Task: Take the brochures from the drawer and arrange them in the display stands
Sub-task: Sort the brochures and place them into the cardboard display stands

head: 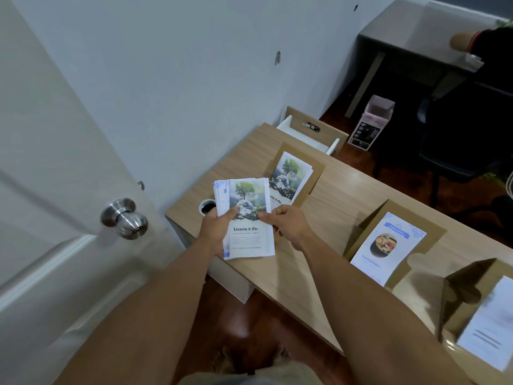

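Observation:
My left hand (215, 229) grips a stack of brochures (247, 237) over the near end of the wooden desk (327, 207). The top one shows a tree over a globe and reads "Liceria & Co." My right hand (286, 225) pinches the right edge of that top brochure with thumb and fingers. Just behind, a cardboard display stand (313, 173) holds matching tree brochures (290, 173). A second stand (374, 226) to the right holds a blue and white food brochure (388, 248). A third stand (458, 295) at the lower right holds a blurred white brochure (491, 326). The white drawer (308, 134) stands pulled out at the desk's far end.
A white door with a steel knob (125, 218) is at my left. A round cable hole (207, 207) sits in the desk's near corner. A pink and black box (370, 123) stands on the floor beyond the drawer. A dark table (416, 37) is at the back right.

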A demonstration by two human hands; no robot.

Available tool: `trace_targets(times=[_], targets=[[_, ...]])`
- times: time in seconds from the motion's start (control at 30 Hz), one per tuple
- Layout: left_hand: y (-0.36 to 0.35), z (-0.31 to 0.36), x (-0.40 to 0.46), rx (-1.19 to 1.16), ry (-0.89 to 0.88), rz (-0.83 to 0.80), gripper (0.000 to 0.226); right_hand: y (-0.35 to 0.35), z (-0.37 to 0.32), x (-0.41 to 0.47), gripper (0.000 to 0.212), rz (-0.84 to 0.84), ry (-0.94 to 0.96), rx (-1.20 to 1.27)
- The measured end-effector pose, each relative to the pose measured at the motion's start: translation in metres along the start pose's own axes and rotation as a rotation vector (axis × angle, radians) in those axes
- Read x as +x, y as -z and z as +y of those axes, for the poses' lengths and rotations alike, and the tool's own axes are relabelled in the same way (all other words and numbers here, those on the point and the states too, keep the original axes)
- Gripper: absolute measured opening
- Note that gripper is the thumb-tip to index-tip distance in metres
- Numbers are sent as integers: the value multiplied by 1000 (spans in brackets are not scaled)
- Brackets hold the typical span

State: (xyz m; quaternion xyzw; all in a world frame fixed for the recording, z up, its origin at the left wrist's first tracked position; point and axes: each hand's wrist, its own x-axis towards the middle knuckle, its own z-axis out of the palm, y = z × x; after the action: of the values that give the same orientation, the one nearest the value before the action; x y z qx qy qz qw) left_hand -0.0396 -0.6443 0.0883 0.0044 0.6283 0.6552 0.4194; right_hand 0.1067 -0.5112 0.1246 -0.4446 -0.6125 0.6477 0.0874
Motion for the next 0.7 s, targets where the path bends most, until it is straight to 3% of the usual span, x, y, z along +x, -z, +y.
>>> trace_targets(times=[0.1,0.2,0.33,0.47,0.7], targets=[[-4,-5,-8,-13,16,-29,28,3,1,-10,32,44,26,13],[-4,-9,-16,7,28,-76,32,6,7,-17,38,49,23,-27],[-4,-16,-20,34,60,-128,34,10,15,-28,25,33,-33,-32],[-8,-21,-32,80,52,-131,26,15,26,-36,19,54,-54,-22],[-8,-30,-46,109,73,-42,13,49,46,-46,21,251,-90,-28]])
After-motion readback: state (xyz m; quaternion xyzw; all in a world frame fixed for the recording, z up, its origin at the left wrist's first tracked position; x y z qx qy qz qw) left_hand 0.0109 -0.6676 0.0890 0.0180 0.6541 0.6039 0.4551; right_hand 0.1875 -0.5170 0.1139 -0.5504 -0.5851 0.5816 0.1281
